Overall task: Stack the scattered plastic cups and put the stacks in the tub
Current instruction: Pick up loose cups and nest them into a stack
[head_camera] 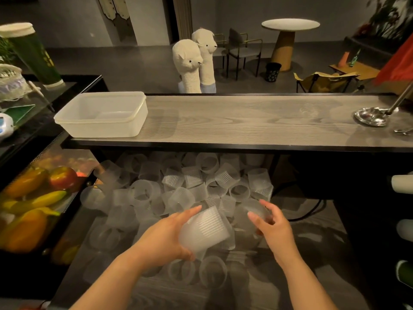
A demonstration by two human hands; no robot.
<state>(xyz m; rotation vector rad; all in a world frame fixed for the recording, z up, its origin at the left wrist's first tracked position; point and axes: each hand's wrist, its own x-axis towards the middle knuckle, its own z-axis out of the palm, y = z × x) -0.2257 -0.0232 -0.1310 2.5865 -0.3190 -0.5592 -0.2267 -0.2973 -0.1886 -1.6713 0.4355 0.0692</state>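
1. Plastic cups [178, 189]: translucent, ribbed, heaped loose on the lower wooden surface [169, 294] under the raised counter; most lie on their sides, mouths facing various ways.
2. Ribbed cup [204, 229]: held above the heap, tilted, its mouth toward the lower left.
3. Left hand [166, 237]: fingers and thumb curled round the ribbed cup, gripping it from the left.
4. Second cup [258, 212]: clear, partly hidden by fingers; lies just right of the ribbed cup, apart from it.
5. Right hand [271, 230]: fingers curled round the second cup from the right side.
6. Tub [101, 114]: white, rectangular, translucent plastic; stands on the left end of the raised counter [245, 121], well apart from the heap; no cups inside.
7. Fruit tray [73, 199]: left of the heap, holding an apple [63, 177], bananas [44, 199] and orange-yellow fruit.
8. Metal stand base [371, 116]: shiny, at the right end of the counter, with a slanted pole rising from it.
9. Two plush alpacas [194, 61]: white, upright, behind the counter.
10. Round table [290, 24] and chairs [242, 52]: in the far room.
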